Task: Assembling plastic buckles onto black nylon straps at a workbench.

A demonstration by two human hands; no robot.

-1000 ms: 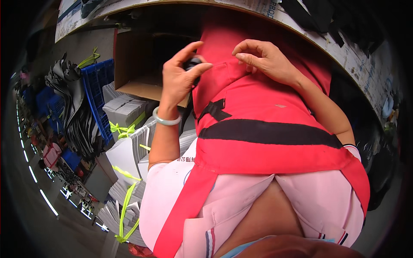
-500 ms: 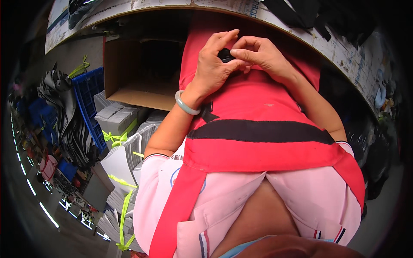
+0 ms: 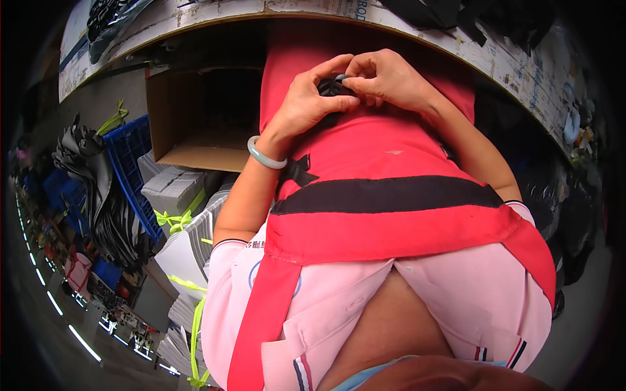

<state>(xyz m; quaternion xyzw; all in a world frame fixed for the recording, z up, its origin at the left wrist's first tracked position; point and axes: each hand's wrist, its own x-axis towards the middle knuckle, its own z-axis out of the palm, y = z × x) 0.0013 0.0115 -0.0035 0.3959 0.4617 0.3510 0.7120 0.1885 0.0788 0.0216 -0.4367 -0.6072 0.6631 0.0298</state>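
A small black, glossy bundle [image 3: 331, 86], folded or coiled, sits between my two hands above the lap of my red apron [image 3: 365, 146]. My left hand [image 3: 306, 98], with a pale bangle [image 3: 266, 154] on its wrist, curls round the bundle with thumb below and fingers above. From the other side, my right hand [image 3: 389, 81] pinches its edge between thumb and bent index finger. The fingertips of both hands nearly meet. Part of the bundle is hidden behind the fingers, and its exact kind does not show.
A worn white table [image 3: 521, 85] curves across the far side, with black plastic bags [image 3: 502, 26] on it. Under it at left lies an open cardboard box [image 3: 202, 153]. Grey sheet stacks [image 3: 173, 189] tied with green strips, a blue crate [image 3: 134, 176] and black strips [image 3: 107, 195] stand left.
My left fingers have come down closer round the black bundle, and the right fingertips have moved against them. More of the bundle shows. The whole view has shifted slightly.
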